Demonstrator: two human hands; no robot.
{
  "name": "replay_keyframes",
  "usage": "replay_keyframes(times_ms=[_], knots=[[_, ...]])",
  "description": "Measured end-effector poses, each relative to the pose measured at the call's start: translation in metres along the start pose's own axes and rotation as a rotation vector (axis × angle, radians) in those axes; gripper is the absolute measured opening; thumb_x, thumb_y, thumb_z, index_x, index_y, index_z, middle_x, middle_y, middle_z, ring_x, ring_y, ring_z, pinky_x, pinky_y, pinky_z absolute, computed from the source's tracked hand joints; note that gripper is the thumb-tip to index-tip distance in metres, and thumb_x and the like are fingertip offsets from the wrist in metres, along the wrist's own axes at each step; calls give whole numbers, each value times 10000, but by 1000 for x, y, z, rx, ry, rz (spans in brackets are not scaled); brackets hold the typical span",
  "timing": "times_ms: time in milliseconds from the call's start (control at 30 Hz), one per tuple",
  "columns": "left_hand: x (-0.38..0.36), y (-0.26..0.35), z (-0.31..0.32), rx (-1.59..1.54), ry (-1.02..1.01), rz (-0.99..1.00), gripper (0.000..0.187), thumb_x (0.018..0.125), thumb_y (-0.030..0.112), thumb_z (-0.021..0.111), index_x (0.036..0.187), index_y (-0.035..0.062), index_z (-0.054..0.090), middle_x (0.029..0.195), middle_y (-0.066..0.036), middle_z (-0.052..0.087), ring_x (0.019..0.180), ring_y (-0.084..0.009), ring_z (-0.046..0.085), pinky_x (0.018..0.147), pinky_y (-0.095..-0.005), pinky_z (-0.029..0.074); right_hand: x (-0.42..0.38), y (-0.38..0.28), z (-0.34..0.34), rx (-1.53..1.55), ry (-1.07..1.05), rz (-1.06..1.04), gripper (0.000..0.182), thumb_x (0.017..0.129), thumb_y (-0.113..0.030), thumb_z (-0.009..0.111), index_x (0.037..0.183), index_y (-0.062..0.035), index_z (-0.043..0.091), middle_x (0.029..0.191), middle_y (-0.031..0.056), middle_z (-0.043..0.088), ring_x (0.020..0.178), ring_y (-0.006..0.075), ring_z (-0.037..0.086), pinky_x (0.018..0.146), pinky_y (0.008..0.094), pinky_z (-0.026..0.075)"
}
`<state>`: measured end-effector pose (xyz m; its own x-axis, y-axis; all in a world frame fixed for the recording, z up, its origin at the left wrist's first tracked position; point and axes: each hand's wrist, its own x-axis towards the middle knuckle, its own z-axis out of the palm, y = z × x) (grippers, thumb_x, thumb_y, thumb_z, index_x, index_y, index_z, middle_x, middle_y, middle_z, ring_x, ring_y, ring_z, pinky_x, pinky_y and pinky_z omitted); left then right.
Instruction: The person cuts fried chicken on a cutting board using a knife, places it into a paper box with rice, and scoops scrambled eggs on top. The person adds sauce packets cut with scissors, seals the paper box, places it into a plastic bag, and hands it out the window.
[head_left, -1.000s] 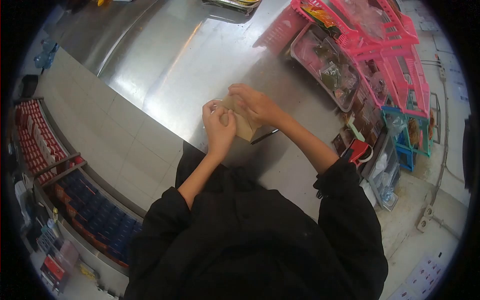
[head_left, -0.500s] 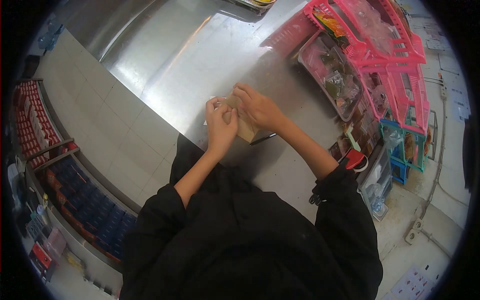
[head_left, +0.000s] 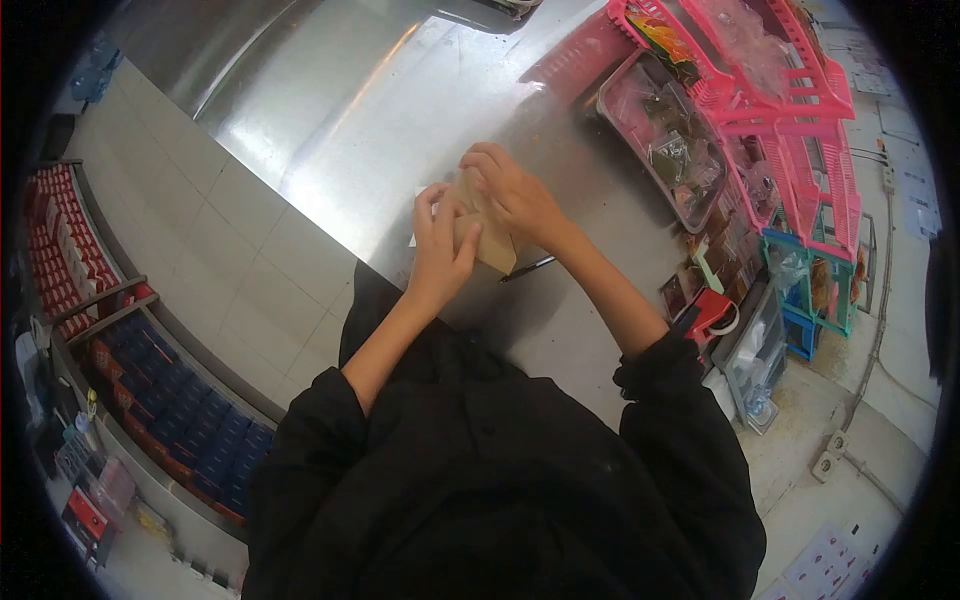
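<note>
A small brown cardboard box (head_left: 492,246), partly folded, is held just above the steel table. My left hand (head_left: 438,245) grips its left side, thumb and fingers bent on the board. On the far right side, my right hand (head_left: 515,200) has its fingers curled over the upper edge. Both hands hide much of the box, so its inside cannot be made out. A dark pen (head_left: 527,270) lies on the table just right of the box's near corner. Something white, perhaps paper, peeks out beside my left fingers.
The steel table (head_left: 330,150) ends on the left above a tiled floor. At right are a metal tray (head_left: 690,215) of small plastic packets, pink baskets (head_left: 790,130), a red tape dispenser (head_left: 712,312) and a grey container (head_left: 752,350). Boxed goods (head_left: 185,400) fill shelving at lower left.
My right hand has moved slightly up and away along the box. More of the brown cardboard now shows between my hands. Both hands keep their hold.
</note>
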<state>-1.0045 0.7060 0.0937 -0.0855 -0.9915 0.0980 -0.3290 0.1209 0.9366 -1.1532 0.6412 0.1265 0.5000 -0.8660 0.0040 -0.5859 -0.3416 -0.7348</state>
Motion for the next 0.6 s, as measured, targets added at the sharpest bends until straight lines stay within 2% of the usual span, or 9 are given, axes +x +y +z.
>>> replay_keyframes(times_ms=[67,200,300,333,367,433,467,533,600], knots=[[-4,-5,-6,-22,42,160,370,826,129,562,1132,8,393,1232,-211,320,1161,-358,337,946,-424,325,1,1,-1,23,13,-31,303,848,-114,477,1142,-48,446,1192,157,444,1035,356,493,847,407,419],[-13,-3,-22,-171,143,28,511,862,216,508,1261,-3,275,1340,-213,240,1235,-343,274,997,-448,259,-4,1,-10,83,109,-76,355,852,-125,494,1188,-32,431,1224,169,437,1120,335,451,962,383,343],[-11,4,-53,-14,150,117,566,878,249,468,1329,-10,243,1368,-227,224,1253,-359,260,1021,-451,217,-19,-9,-20,-106,251,-42,335,845,-109,505,1166,-28,457,1225,163,453,1127,323,452,976,391,326],[-7,14,-68,166,98,202,524,886,265,450,1331,10,340,1363,-219,279,1259,-357,263,1030,-442,203,-25,-12,-22,-105,266,-48,335,845,-109,505,1166,-28,457,1225,163,453,1127,323,452,976,391,326],[-4,25,-80,173,95,216,524,886,265,450,1331,10,340,1363,-219,279,1259,-357,263,1030,-442,203,-33,-17,-21,-75,318,1,319,841,-101,509,1149,-29,473,1217,163,461,1126,323,453,972,397,329],[2,48,-99,350,54,343,411,889,283,447,1217,47,524,1319,-201,365,1250,-350,278,1029,-440,203,-42,-33,-17,-45,385,46,303,837,-92,514,1132,-30,489,1208,163,469,1126,324,455,967,403,332],[7,58,-103,303,115,378,383,899,340,429,1124,99,623,1300,-182,401,1236,-338,285,1020,-440,211,-46,-44,-16,-23,403,92,297,826,-98,534,1114,-29,502,1216,165,463,1129,330,450,966,402,333],[16,75,-110,314,134,443,394,904,364,415,1105,111,639,1299,-180,403,1224,-340,290,1018,-441,212,-51,-61,-10,-5,448,148,292,816,-103,554,1095,-28,516,1225,167,456,1133,336,445,965,401,333],[25,88,-114,346,174,532,434,915,420,379,1069,135,667,1293,-171,408,1196,-337,301,1012,-433,214,-54,-75,-3,-43,495,264,373,790,-132,603,1130,-33,485,1244,177,432,1141,336,437,973,399,329]])
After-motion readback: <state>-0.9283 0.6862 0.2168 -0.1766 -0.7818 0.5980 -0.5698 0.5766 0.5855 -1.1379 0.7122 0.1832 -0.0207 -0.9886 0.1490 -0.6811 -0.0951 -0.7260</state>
